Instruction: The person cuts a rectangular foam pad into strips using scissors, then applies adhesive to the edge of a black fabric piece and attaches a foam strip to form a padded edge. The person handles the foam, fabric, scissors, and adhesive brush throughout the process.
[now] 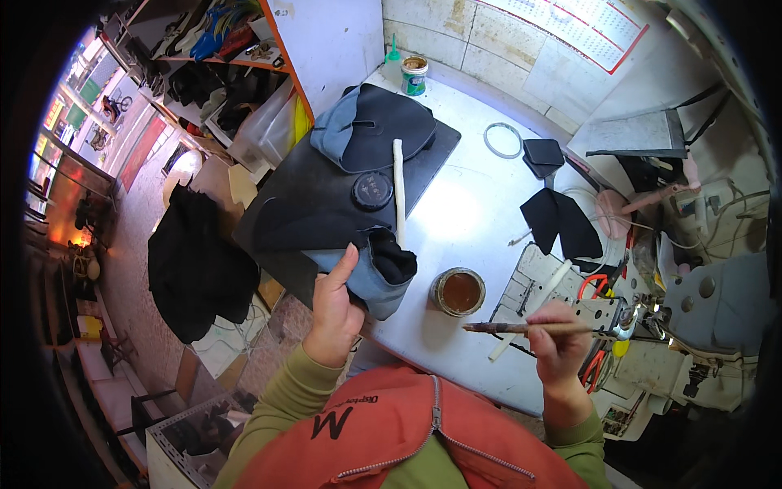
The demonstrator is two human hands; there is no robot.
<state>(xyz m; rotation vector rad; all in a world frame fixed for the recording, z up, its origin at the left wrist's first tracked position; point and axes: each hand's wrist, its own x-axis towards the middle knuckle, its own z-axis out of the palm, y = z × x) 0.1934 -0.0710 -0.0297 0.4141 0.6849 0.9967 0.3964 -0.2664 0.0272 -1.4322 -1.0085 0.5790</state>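
Note:
My left hand (337, 305) grips the near edge of a black and blue-grey leather piece (385, 287), its thumb on top; the piece lies partly on a black mat (287, 183). Between the thumb and fingers of my right hand (557, 345) is a glue brush (519, 328), held level, its dark tip pointing left. Just beyond that tip stands an open glass jar of brown glue (461, 292). A round black lid (372, 191) and a white stick (399, 189) rest on the mat, near a second black and blue-grey piece (379, 128).
A sewing machine (715, 305) stands at the right, near orange-handled scissors (591, 286). Black pieces (561, 223) and a clear ring (503, 140) lie on the white table (452, 202). At the back is an open tin (415, 74). Black material (198, 269) hangs at the left.

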